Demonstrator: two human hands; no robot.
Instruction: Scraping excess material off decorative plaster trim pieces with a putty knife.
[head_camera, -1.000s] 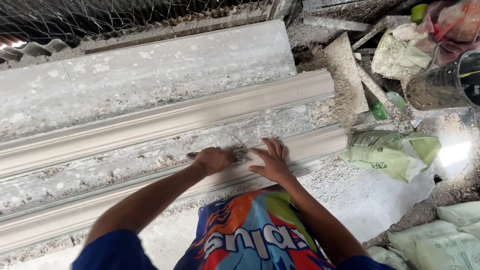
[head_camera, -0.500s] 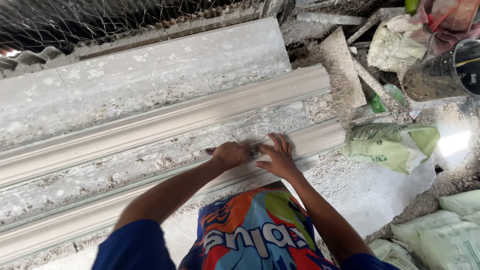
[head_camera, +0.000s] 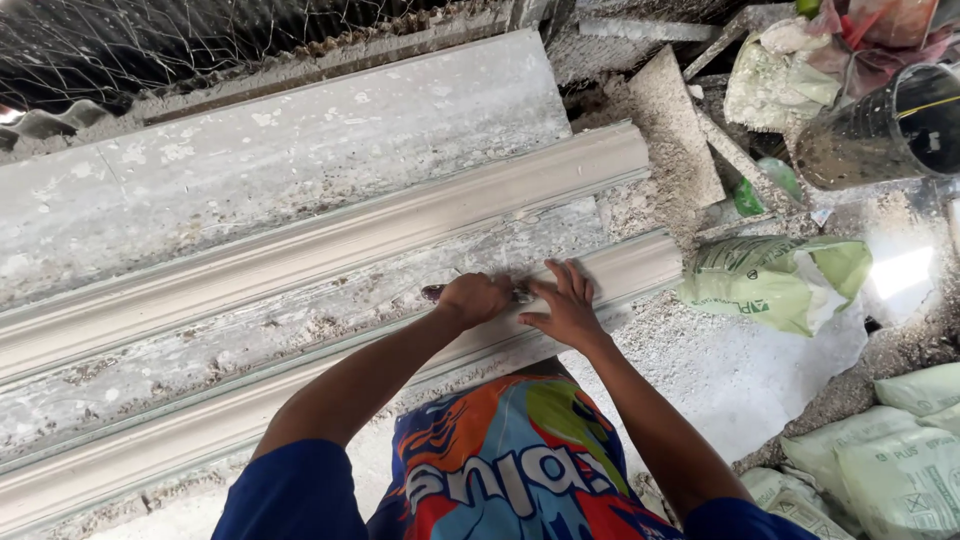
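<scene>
1. Two hands meet on the near plaster moulding (head_camera: 300, 400).
2. Left hand (head_camera: 475, 297) is fisted around a dark-handled tool (head_camera: 436, 292).
3. Right hand (head_camera: 565, 305) lies flat, fingers spread, just beside it.

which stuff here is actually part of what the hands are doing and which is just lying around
In hand:
left hand, closed on a small dark-handled tool
right hand, spread flat on the near moulding strip

Lying about:
far moulding strip
green and white sack
black pipe
pale sacks
wire mesh
</scene>
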